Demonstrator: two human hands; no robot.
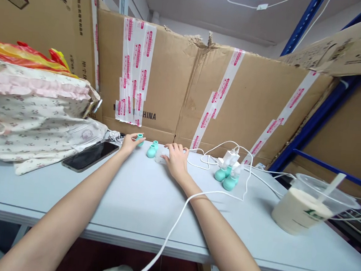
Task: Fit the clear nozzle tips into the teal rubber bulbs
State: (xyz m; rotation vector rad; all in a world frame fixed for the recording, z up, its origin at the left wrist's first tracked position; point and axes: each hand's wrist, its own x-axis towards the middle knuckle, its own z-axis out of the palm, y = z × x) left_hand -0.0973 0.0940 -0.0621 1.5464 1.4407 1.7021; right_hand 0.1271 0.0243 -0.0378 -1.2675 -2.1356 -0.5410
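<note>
My left hand (129, 143) pinches a small teal rubber bulb (140, 140) with an open top, at the back of the table. Two similar teal bulbs (151, 151) stand upright just to its right. My right hand (176, 159) rests low over the table with its thumb apart from the curved fingers. Beside that thumb lie some translucent plastic pieces (160, 155); the hand partly covers them, and their shape is unclear. Farther right is a cluster of teal bulbs (229, 182) with translucent tops fitted on them.
A white cable (175, 223) crosses over my right forearm to a white charger (231, 157). A cup of milky drink (302, 209) stands at the right. A black phone (90, 156) and a floral cloth bag (33, 114) lie left. Cardboard (169, 84) walls the table's back.
</note>
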